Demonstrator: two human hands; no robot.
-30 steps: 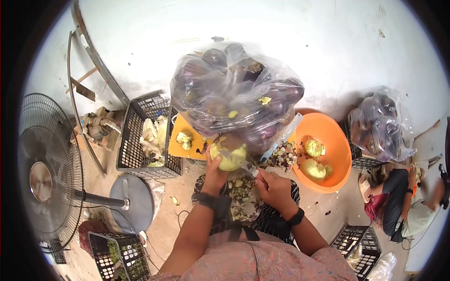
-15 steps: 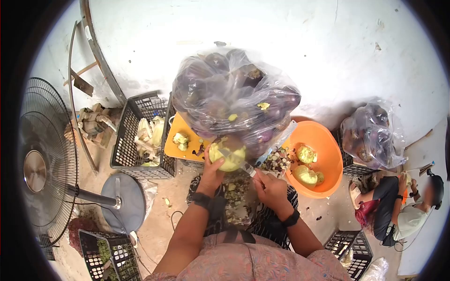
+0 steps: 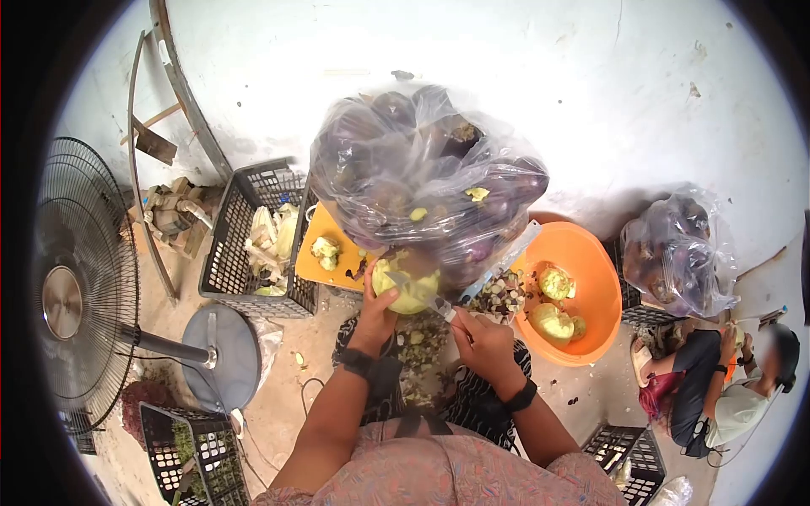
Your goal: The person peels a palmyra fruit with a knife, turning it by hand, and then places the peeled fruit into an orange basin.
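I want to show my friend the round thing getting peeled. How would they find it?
Start at the big clear bag of purple eggplants in the middle. Just under it, the left hand holds up a pale yellow-green peeled eggplant, with the knife in the right hand against it. Other peeled ones lie in the orange bowl; only this one is held.

We hold a pale yellow-green peeled eggplant (image 3: pixel 407 287) before a clear bag of dark purple eggplants (image 3: pixel 426 173). We see an orange basin (image 3: pixel 591 270), a yellow-orange board (image 3: pixel 319 268), black crates (image 3: pixel 240 244), black wristbands and our pink patterned sleeves.
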